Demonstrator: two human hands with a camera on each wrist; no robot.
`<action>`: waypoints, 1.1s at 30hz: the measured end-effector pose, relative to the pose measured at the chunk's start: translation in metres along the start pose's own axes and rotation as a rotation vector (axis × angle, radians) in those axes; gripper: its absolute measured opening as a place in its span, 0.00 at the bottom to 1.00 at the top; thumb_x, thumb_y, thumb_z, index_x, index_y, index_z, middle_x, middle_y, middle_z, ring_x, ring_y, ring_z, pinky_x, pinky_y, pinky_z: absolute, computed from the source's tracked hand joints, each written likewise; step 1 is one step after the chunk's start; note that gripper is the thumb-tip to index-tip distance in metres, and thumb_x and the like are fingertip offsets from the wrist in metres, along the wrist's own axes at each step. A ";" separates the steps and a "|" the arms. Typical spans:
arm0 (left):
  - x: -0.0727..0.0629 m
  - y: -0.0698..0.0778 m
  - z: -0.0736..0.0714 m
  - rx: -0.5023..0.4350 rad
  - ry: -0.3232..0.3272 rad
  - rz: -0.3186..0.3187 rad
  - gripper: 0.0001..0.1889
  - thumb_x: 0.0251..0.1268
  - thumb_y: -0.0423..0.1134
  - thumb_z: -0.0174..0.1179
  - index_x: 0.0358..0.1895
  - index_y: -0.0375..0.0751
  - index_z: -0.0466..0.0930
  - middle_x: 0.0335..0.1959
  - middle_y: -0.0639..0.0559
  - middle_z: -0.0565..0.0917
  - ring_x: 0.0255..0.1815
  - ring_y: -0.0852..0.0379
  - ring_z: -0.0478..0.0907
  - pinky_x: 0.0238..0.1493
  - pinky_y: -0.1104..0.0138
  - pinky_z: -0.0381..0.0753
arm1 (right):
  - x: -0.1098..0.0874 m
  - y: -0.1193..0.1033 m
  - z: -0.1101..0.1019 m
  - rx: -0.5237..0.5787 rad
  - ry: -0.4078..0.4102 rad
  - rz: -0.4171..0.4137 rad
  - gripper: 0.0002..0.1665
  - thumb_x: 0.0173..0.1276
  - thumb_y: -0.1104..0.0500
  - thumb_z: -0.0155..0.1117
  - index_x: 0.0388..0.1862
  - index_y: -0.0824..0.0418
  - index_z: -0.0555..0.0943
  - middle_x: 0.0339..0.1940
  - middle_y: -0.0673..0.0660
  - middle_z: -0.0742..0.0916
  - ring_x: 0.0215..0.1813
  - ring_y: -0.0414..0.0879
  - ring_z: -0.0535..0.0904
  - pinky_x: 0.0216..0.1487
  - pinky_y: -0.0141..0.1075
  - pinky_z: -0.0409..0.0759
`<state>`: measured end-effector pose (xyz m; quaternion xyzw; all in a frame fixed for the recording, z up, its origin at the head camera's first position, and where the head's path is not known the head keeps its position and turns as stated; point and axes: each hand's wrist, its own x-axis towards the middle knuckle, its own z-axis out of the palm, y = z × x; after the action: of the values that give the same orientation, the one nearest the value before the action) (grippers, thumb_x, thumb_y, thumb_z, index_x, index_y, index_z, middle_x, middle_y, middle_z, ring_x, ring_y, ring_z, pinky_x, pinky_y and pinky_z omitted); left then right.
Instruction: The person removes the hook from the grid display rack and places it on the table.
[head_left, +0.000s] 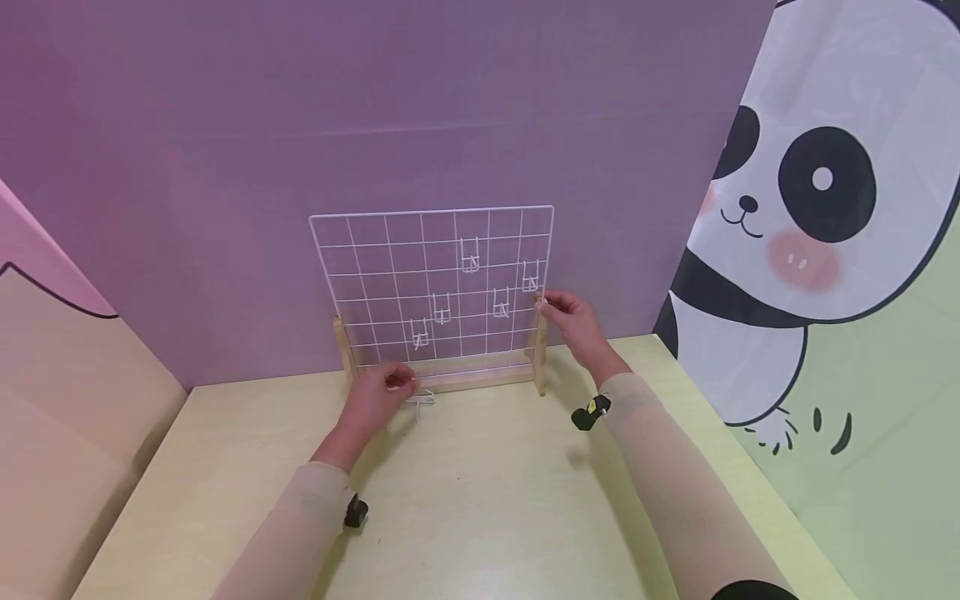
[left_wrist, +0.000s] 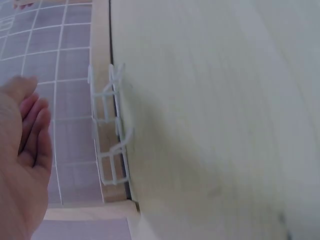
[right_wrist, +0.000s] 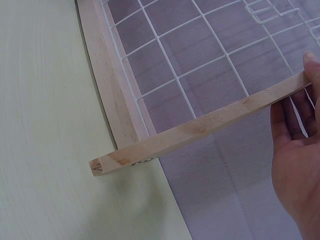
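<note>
While the right hand (head_left: 576, 325) pinches a wooden post (head_left: 540, 358), seemingly to steady it, the head view shows a white wire grid (head_left: 431, 212) upright near the table's (head_left: 480, 500) far edge, carrying five small hooks (head_left: 470, 265).

In the left wrist view, the left hand (left_wrist: 22, 145), loosely curled, appears to hold nothing beside two loose hooks (left_wrist: 114, 154) against the base bar (left_wrist: 101, 50).

The right wrist view shows thumb and fingers gripping the post's upper end.

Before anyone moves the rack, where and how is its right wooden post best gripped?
Pinch the right wooden post near its top, probably from the outer side: it is slim and upright, while the wire grid borders its inner side.
</note>
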<state>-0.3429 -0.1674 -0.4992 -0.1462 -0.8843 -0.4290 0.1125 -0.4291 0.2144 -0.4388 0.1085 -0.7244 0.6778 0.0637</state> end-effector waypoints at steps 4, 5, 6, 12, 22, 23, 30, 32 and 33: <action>0.003 0.004 0.001 -0.078 0.109 -0.028 0.11 0.74 0.33 0.73 0.52 0.31 0.87 0.47 0.40 0.88 0.52 0.41 0.85 0.60 0.48 0.86 | 0.000 -0.001 0.001 0.002 0.001 0.002 0.21 0.82 0.58 0.71 0.66 0.68 0.85 0.52 0.48 0.89 0.58 0.46 0.81 0.74 0.45 0.75; 0.004 0.005 0.002 -0.093 0.131 -0.030 0.12 0.74 0.34 0.73 0.53 0.30 0.86 0.48 0.39 0.88 0.52 0.40 0.84 0.60 0.48 0.86 | 0.000 -0.001 0.001 0.001 0.004 0.003 0.21 0.82 0.58 0.71 0.66 0.69 0.85 0.52 0.48 0.89 0.58 0.46 0.80 0.74 0.45 0.75; 0.005 0.006 0.003 -0.106 0.152 -0.031 0.13 0.74 0.34 0.74 0.54 0.30 0.86 0.49 0.39 0.87 0.53 0.40 0.84 0.61 0.48 0.85 | 0.000 -0.001 0.001 0.002 0.004 0.002 0.21 0.82 0.58 0.71 0.66 0.69 0.85 0.52 0.48 0.88 0.58 0.46 0.80 0.74 0.44 0.75; 0.009 0.013 0.007 -0.144 0.251 -0.016 0.15 0.72 0.35 0.76 0.54 0.31 0.86 0.51 0.38 0.87 0.54 0.40 0.83 0.63 0.49 0.83 | 0.001 -0.001 0.001 -0.006 0.007 0.015 0.22 0.82 0.57 0.71 0.67 0.68 0.85 0.53 0.49 0.88 0.59 0.47 0.80 0.75 0.46 0.75; 0.012 0.021 0.010 -0.174 0.327 0.018 0.14 0.70 0.34 0.78 0.53 0.34 0.86 0.50 0.40 0.88 0.52 0.41 0.83 0.61 0.48 0.84 | 0.000 -0.001 -0.001 -0.011 0.003 0.027 0.22 0.83 0.56 0.70 0.68 0.67 0.84 0.55 0.50 0.88 0.61 0.48 0.80 0.77 0.47 0.74; 0.012 0.022 0.010 -0.175 0.331 0.025 0.14 0.70 0.34 0.78 0.53 0.34 0.86 0.50 0.40 0.88 0.52 0.41 0.83 0.60 0.48 0.85 | 0.000 -0.001 0.000 -0.007 0.003 0.025 0.22 0.83 0.57 0.70 0.68 0.67 0.84 0.55 0.50 0.88 0.60 0.47 0.80 0.76 0.47 0.74; 0.011 0.028 0.012 -0.160 0.348 0.042 0.14 0.71 0.34 0.77 0.54 0.34 0.87 0.51 0.41 0.88 0.53 0.42 0.86 0.59 0.53 0.84 | 0.000 0.000 0.000 0.004 0.005 0.012 0.21 0.83 0.59 0.70 0.67 0.69 0.84 0.52 0.49 0.88 0.58 0.46 0.80 0.71 0.41 0.77; 0.012 0.030 0.013 -0.166 0.355 0.047 0.14 0.71 0.34 0.77 0.54 0.34 0.87 0.52 0.41 0.89 0.53 0.42 0.86 0.59 0.56 0.83 | 0.000 0.000 0.000 0.004 0.003 0.006 0.21 0.83 0.59 0.70 0.67 0.70 0.84 0.51 0.48 0.88 0.58 0.45 0.80 0.70 0.40 0.77; 0.013 0.030 0.013 -0.166 0.360 0.050 0.13 0.71 0.34 0.77 0.54 0.34 0.88 0.51 0.41 0.89 0.53 0.42 0.86 0.58 0.58 0.83 | 0.001 0.000 0.000 0.007 0.001 0.003 0.22 0.82 0.59 0.70 0.67 0.70 0.84 0.51 0.48 0.88 0.58 0.45 0.80 0.70 0.40 0.77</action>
<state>-0.3453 -0.1375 -0.4813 -0.0977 -0.8076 -0.5168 0.2668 -0.4299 0.2143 -0.4391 0.1071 -0.7221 0.6806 0.0626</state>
